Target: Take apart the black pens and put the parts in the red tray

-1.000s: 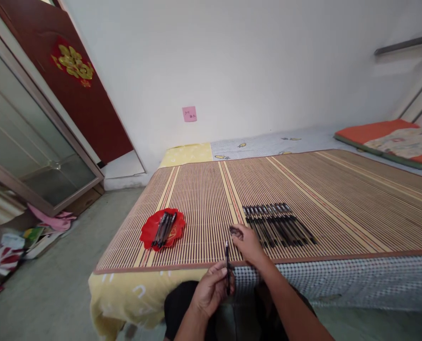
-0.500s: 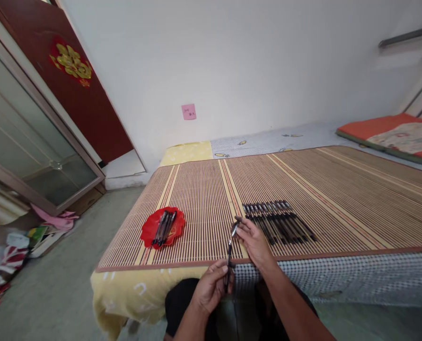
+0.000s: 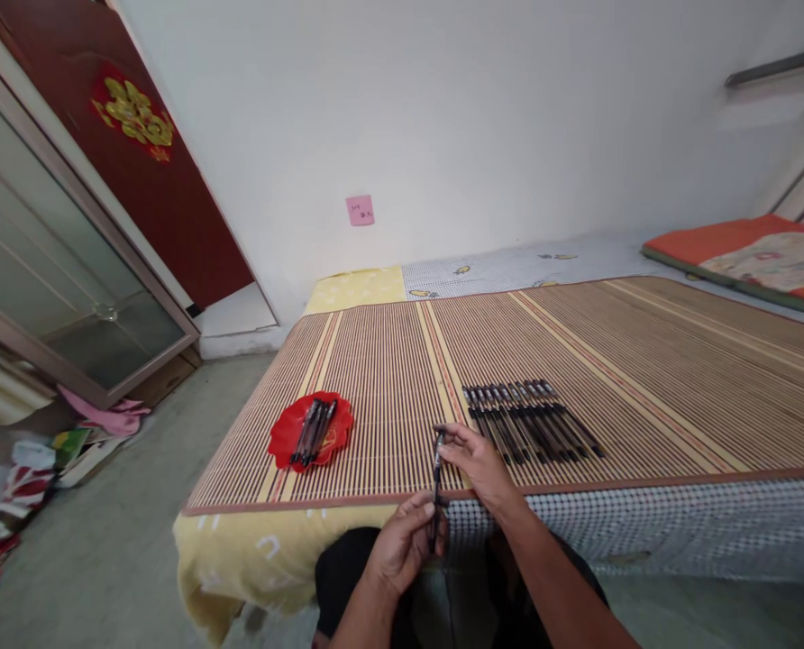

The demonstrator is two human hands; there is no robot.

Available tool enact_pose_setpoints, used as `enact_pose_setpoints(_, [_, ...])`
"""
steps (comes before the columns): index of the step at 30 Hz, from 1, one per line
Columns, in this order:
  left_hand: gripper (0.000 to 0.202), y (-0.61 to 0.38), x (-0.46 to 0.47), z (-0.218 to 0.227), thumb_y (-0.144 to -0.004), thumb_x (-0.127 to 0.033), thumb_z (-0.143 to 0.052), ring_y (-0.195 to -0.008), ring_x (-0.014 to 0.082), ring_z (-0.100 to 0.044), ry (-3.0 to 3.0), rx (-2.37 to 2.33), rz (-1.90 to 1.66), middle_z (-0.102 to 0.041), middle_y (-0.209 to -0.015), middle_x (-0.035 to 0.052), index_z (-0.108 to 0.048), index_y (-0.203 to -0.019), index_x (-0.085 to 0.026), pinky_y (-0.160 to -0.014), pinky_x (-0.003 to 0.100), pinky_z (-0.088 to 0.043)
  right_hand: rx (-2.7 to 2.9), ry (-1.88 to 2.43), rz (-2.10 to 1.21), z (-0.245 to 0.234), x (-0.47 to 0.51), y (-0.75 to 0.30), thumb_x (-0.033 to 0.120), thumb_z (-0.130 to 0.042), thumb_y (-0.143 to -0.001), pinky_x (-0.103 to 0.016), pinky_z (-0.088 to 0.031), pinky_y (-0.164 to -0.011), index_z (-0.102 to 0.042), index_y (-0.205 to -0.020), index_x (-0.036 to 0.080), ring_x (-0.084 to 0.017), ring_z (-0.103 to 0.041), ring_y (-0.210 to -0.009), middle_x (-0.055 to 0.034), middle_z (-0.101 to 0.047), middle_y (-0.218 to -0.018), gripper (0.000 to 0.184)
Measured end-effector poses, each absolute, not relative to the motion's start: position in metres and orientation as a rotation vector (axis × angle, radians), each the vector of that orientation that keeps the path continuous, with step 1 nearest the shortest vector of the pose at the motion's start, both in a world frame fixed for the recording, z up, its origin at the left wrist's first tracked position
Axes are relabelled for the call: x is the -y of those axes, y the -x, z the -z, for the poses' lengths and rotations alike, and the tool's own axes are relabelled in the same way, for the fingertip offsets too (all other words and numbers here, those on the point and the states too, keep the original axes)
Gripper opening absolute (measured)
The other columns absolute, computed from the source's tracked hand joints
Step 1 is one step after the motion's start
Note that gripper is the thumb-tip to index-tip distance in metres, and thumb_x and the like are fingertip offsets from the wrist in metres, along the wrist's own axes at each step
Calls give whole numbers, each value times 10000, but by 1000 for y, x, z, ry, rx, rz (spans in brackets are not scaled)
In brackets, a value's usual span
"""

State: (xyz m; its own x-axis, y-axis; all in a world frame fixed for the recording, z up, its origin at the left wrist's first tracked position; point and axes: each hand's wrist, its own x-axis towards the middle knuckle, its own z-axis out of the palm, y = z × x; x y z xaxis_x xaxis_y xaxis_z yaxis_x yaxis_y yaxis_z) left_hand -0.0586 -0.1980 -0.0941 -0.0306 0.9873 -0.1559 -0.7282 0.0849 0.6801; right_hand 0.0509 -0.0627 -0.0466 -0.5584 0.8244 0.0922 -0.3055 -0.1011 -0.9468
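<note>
A black pen (image 3: 436, 482) stands nearly upright between my two hands at the front edge of the mat. Its lower barrel is pinched in my left hand (image 3: 407, 543). The fingers of my right hand (image 3: 475, 461) close round the pen cap (image 3: 438, 442) at the upper end, in line with the barrel. Whether the cap is fully seated I cannot tell. Just right of that hand, several dark pens (image 3: 530, 422) lie side by side in a row. On the left, a red scalloped plate (image 3: 280, 439) holds several more black pens (image 3: 315, 433).
The striped bamboo mat (image 3: 381, 361) covers a bed, with a yellow blanket (image 3: 260, 554) and a checked sheet (image 3: 679, 523) hanging over its front edge. A folded orange quilt (image 3: 719, 239) lies at the far right. A pink note (image 3: 360, 210) is stuck on the wall.
My right hand has shifted slightly left and down, bringing the cap from a slant into line with the pen's barrel. The left hand has stayed in place.
</note>
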Motion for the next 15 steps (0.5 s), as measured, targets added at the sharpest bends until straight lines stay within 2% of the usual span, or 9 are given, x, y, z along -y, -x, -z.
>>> enact_pose_setpoints(6, [259,59,198,93,-791,-271,-750,-536,111,-527,-443,-728,-1455,-591,-661,25,-685,-975,-101,-451,206,-381,1240,677,-1650,48,57,-51,368,-789,-718,-313,-524,-745,-703,-1100,213,-184,-633,-838,-33,-688,-906,421])
enact_pose_setpoints(15, [246,59,197,94,-809,-263,-726,-541,108,-528,-463,-725,-1444,-595,-664,32,-686,-986,-97,-448,201,-374,1260,691,-1609,51,56,-52,364,-790,-722,-322,-525,-785,-701,-1100,221,-178,-640,-844,-29,-698,-916,414])
